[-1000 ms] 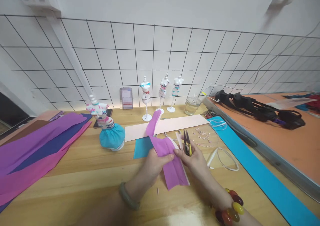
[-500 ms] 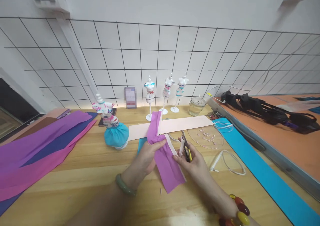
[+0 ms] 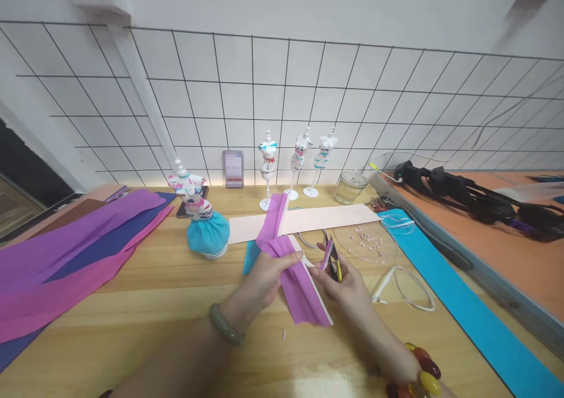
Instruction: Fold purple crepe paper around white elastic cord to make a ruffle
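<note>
My left hand [image 3: 267, 275] is closed on a purple fabric strip [image 3: 304, 292] with a white edge, thumb lying on top near that edge. The strip's upper part folds away over a pale pink strip [image 3: 335, 218], and its lower end hangs above the table. Held in my right hand [image 3: 348, 283] are small scissors [image 3: 337, 264] with black and yellow handles. Its thumb and fingertips also reach the strip's white edge. A narrow purple and white scrap [image 3: 326, 253] sits by the scissor blades; how it is held there is hidden.
Left of my hands stands a small mannequin [image 3: 191, 189] in a blue skirt [image 3: 207, 235]. Several mini mannequins [image 3: 268, 158], a phone [image 3: 233, 169] and a glass [image 3: 351, 187] line the back. Beads [image 3: 369, 240], white cord [image 3: 416, 304] and a blue strip [image 3: 467, 304] lie to the right.
The lower part of the purple strip has turned and looks narrower. The scrap by the scissors now shows purple instead of mostly white. My view has shifted slightly.
</note>
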Motion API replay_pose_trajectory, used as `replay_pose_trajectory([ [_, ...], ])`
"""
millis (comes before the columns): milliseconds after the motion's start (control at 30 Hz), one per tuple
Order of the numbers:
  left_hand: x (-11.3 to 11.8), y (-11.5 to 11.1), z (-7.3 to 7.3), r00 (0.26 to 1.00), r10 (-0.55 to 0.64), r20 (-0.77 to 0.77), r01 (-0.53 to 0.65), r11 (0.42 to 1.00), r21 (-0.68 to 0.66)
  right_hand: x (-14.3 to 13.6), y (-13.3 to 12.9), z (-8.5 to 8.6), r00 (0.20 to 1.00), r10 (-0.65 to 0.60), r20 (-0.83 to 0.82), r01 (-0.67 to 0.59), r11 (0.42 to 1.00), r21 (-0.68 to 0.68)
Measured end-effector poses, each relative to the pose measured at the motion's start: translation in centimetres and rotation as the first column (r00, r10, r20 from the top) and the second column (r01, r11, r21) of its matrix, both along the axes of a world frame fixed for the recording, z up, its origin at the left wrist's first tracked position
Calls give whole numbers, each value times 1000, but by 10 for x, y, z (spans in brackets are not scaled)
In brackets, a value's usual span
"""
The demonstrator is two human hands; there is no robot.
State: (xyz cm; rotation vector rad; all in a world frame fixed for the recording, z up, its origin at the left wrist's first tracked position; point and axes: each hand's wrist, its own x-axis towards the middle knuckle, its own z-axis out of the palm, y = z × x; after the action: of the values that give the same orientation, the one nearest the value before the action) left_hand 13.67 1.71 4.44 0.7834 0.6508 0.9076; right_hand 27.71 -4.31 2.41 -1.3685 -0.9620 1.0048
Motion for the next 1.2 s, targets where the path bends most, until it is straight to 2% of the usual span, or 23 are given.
replay_pose_trajectory([
  [100, 0, 1, -1, 1000, 12, 26, -12, 1000, 9, 1, 1, 1, 1000, -10, -28, 9, 1000, -19],
  [267, -1, 5, -2, 998, 35, 43, -37, 999, 35, 4, 6, -3, 982, -20, -186, 18, 1000, -15],
  [367, -3, 8, -1, 997, 65, 35, -67, 997, 35, 9, 9, -3, 962, -99, -256, 98, 995, -15],
  [500, -5, 11, 1, 995, 100, -7, -99, 995, 31, 16, 11, -1, 953, -221, -209, 236, 971, 50],
  [567, -5, 10, 2, 996, 90, 1, -90, 995, 42, 15, 10, -1, 972, -172, -158, 187, 979, 85],
  [700, -5, 8, 4, 998, 56, 15, -57, 996, 63, 6, 4, -4, 984, 87, -153, -81, 996, 41],
  [767, -5, 7, 5, 999, 48, 3, -48, 997, 58, 3, 3, -6, 974, 145, -176, -142, 989, 32],
  [1000, -7, 8, 8, 999, 30, -13, -29, 998, 63, 8, 4, 0, 986, 118, -121, -119, 993, 4],
  [1200, -8, 9, 8, 998, 8, -57, -4, 999, 54, 5, 6, 0, 991, 123, -47, -122, 992, 36],
])
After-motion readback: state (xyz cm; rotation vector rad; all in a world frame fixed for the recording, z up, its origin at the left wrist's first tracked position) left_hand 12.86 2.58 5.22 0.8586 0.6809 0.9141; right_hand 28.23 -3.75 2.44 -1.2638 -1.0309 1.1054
